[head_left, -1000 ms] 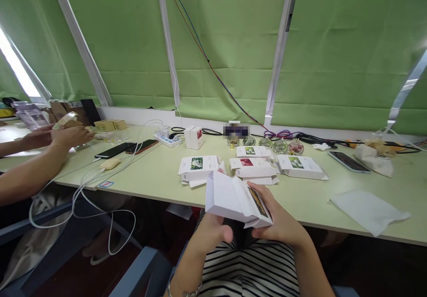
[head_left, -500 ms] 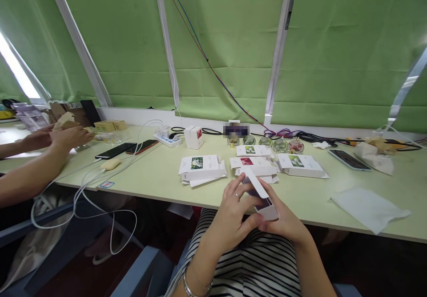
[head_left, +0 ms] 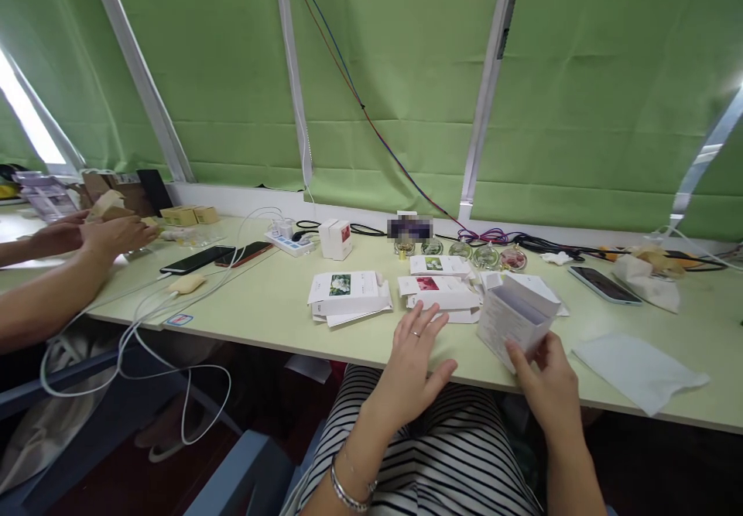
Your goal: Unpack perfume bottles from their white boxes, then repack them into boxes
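My right hand (head_left: 549, 381) grips a white cardboard box (head_left: 511, 322) by its lower right corner, tilted, with its top open. My left hand (head_left: 415, 365) is empty, fingers apart, over the table's front edge. Beyond it lie flattened white boxes: one with a red flower picture (head_left: 439, 292), one with a green-and-white picture (head_left: 439, 265) behind that, and a pair (head_left: 349, 295) to the left. Another flat box (head_left: 558, 302) is partly hidden behind the box I hold. Several round glass bottles (head_left: 486, 257) stand at the back.
A closed white box (head_left: 335, 239) stands near a power strip (head_left: 291, 242). Two phones (head_left: 200, 261) and white cables lie left, where another person's hands (head_left: 113, 234) hold something. A white sheet (head_left: 641, 369) and a phone (head_left: 605, 285) lie right.
The white box has moved right and up, out from between both hands, and is now in my right hand only. My left hand has let go and spread its fingers.
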A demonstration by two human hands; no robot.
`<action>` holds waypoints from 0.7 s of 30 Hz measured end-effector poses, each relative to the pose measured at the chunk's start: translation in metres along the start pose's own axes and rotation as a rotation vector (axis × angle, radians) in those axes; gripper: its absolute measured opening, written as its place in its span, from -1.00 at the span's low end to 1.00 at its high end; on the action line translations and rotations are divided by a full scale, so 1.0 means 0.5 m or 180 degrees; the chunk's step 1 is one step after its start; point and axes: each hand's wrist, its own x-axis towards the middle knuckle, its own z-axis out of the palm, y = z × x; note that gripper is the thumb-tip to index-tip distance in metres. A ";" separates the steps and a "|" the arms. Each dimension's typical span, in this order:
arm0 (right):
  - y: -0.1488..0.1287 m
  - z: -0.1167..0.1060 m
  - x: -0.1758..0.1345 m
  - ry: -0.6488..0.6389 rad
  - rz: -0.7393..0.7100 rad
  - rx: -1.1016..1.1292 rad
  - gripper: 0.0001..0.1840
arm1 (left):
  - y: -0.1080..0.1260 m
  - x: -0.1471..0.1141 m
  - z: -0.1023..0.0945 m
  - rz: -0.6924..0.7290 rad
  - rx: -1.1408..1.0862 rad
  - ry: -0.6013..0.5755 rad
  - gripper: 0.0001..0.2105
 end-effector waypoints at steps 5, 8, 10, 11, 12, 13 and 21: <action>0.013 -0.009 0.039 0.0221 0.0259 -0.0642 -0.42 | -0.037 -0.010 -0.006 -0.0355 -0.0027 -0.0018 -0.71; 0.008 -0.007 0.045 0.0305 0.0390 -0.1084 -0.46 | -0.036 -0.010 0.000 -0.0332 0.0187 -0.0259 -0.79; 0.004 -0.005 0.043 0.0259 0.0523 -0.1372 -0.49 | -0.030 -0.008 0.004 -0.0246 0.0328 -0.0370 -0.82; 0.002 -0.003 0.042 0.0243 0.0564 -0.1467 -0.50 | -0.028 -0.007 0.006 -0.0228 0.0372 -0.0391 -0.82; 0.001 -0.001 0.041 0.0245 0.0582 -0.1513 -0.50 | -0.026 -0.006 0.007 -0.0226 0.0404 -0.0390 -0.82; 0.001 0.001 0.040 0.0264 0.0588 -0.1520 -0.49 | -0.026 -0.005 0.007 -0.0230 0.0424 -0.0382 -0.82; 0.010 0.015 0.021 0.1006 -0.0191 -0.0919 -0.10 | -0.025 -0.012 -0.002 -0.0292 0.0247 -0.0439 -0.81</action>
